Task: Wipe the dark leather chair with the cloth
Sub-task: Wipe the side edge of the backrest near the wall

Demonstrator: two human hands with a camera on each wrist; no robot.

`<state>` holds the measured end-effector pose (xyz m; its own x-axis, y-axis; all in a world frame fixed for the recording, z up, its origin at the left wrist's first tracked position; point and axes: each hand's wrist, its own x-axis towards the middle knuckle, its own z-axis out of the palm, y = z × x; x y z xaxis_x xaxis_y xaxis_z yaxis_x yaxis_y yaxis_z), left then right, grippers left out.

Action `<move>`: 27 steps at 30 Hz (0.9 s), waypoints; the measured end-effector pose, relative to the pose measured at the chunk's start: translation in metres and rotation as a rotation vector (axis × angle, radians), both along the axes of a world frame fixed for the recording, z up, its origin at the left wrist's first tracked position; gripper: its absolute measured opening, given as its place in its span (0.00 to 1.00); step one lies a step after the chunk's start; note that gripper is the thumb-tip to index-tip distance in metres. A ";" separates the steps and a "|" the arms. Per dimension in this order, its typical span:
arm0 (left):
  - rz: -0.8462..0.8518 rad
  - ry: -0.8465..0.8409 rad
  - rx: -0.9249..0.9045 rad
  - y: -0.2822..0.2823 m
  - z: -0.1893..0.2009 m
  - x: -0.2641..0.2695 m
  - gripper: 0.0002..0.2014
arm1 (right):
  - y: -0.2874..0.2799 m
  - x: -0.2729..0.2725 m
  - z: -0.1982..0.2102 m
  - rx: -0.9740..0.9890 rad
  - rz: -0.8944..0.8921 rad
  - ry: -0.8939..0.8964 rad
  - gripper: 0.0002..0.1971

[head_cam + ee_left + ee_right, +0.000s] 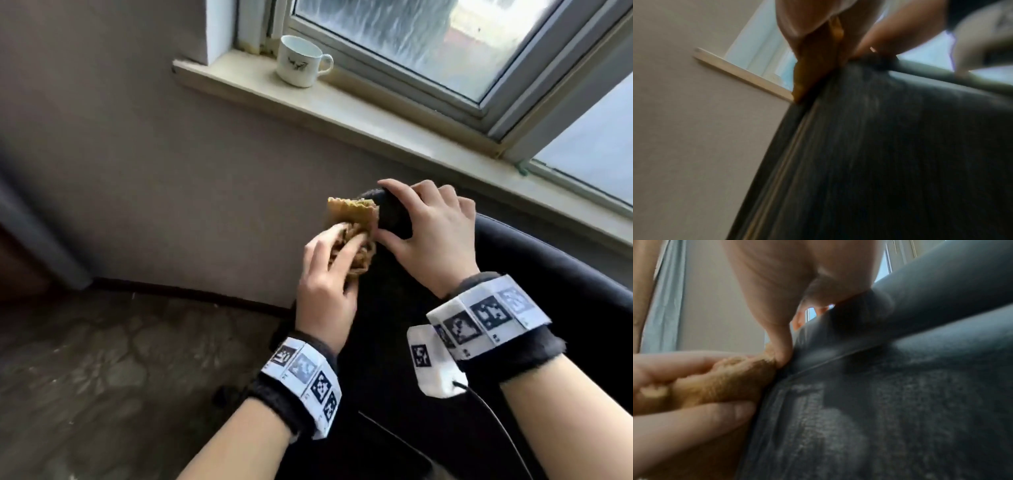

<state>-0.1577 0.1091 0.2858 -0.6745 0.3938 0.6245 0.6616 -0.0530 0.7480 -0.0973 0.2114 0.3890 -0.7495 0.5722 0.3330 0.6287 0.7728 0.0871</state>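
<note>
The dark leather chair (394,325) fills the lower right of the head view, its padded top corner just below the window sill. My left hand (329,274) holds a crumpled tan cloth (352,219) and presses it against the chair's left side edge near the top. My right hand (431,233) grips the chair's top corner, fingers curled over it and thumb beside the cloth. The left wrist view shows the cloth (813,68) against the chair's edge (879,146). In the right wrist view the cloth (731,382) lies between my left hand's fingers (694,415), touching the chair's seam (859,386).
A white cup (299,61) stands on the window sill (376,113) above the chair. The grey wall (154,171) runs close behind the chair. A worn stone-patterned floor (102,377) lies at lower left. A thin black cable (493,418) hangs from my right wrist band.
</note>
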 end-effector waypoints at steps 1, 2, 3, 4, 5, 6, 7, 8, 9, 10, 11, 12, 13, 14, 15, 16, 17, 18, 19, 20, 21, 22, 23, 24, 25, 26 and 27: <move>-0.015 0.033 0.000 0.005 -0.009 0.006 0.20 | 0.001 0.000 -0.001 0.014 0.001 0.009 0.29; -0.022 0.055 0.004 0.006 -0.021 0.010 0.18 | 0.004 0.000 -0.003 0.024 -0.006 0.010 0.29; -0.027 0.065 0.004 0.005 -0.036 0.011 0.17 | 0.006 0.000 -0.004 0.034 -0.011 0.006 0.30; -0.035 0.066 -0.009 0.001 -0.051 0.013 0.16 | 0.008 0.000 -0.005 0.046 -0.012 0.003 0.30; -0.053 0.060 -0.026 -0.005 -0.066 0.014 0.15 | 0.009 0.000 -0.007 0.055 -0.013 0.004 0.31; -0.073 0.048 -0.037 -0.011 -0.077 0.014 0.15 | 0.010 0.000 -0.008 0.065 -0.003 0.009 0.31; -0.099 0.031 -0.040 -0.016 -0.084 0.013 0.14 | 0.010 0.000 -0.009 0.070 0.006 0.014 0.31; -0.128 0.013 -0.038 -0.019 -0.086 0.010 0.14 | 0.010 -0.001 -0.010 0.069 0.011 0.027 0.31; -0.154 -0.009 -0.032 -0.020 -0.085 0.006 0.14 | 0.008 0.000 -0.010 0.061 0.013 0.040 0.32; -0.168 -0.035 -0.015 -0.022 -0.079 0.001 0.15 | 0.005 0.001 -0.012 0.063 0.020 0.046 0.32; -0.166 -0.067 0.012 -0.025 -0.070 -0.003 0.16 | 0.000 0.004 -0.014 0.086 0.033 0.049 0.32; -0.144 -0.094 0.042 -0.026 -0.059 -0.008 0.17 | -0.006 0.008 -0.017 0.135 0.061 0.047 0.32; -0.100 -0.116 0.066 -0.027 -0.047 -0.011 0.18 | -0.013 0.015 -0.023 0.189 0.113 0.035 0.30; -0.044 -0.128 0.087 -0.026 -0.035 -0.014 0.18 | -0.018 0.023 -0.030 0.231 0.187 0.012 0.29; 0.003 -0.129 0.108 -0.023 -0.025 -0.016 0.19 | -0.021 0.033 -0.038 0.258 0.262 -0.029 0.27; 0.020 -0.111 0.123 -0.018 -0.018 -0.017 0.18 | -0.021 0.042 -0.046 0.276 0.319 -0.081 0.26; 0.003 -0.070 0.125 -0.012 -0.016 -0.017 0.16 | -0.019 0.050 -0.052 0.292 0.354 -0.132 0.26; -0.037 -0.014 0.111 -0.007 -0.019 -0.015 0.15 | -0.016 0.055 -0.057 0.304 0.373 -0.169 0.27; -0.083 0.038 0.088 -0.003 -0.029 -0.010 0.14 | -0.013 0.059 -0.061 0.306 0.384 -0.187 0.28; -0.113 0.069 0.063 -0.003 -0.043 -0.005 0.14 | -0.011 0.061 -0.065 0.293 0.391 -0.187 0.28; -0.124 0.078 0.041 -0.004 -0.061 0.000 0.13 | -0.011 0.061 -0.069 0.274 0.392 -0.182 0.29; -0.123 0.070 0.027 -0.007 -0.078 0.004 0.13 | -0.012 0.060 -0.074 0.255 0.384 -0.174 0.31; -0.115 0.059 0.024 -0.011 -0.092 0.008 0.13 | -0.014 0.060 -0.078 0.237 0.373 -0.161 0.31; -0.108 0.050 0.029 -0.013 -0.102 0.011 0.13 | -0.016 0.059 -0.082 0.222 0.362 -0.142 0.31; -0.106 0.041 0.030 -0.013 -0.108 0.012 0.14 | -0.017 0.058 -0.084 0.210 0.349 -0.125 0.31; -0.105 0.032 0.020 -0.014 -0.112 0.013 0.15 | -0.019 0.058 -0.087 0.198 0.338 -0.114 0.32; -0.108 0.023 0.007 -0.015 -0.114 0.013 0.16 | -0.019 0.057 -0.087 0.195 0.333 -0.109 0.32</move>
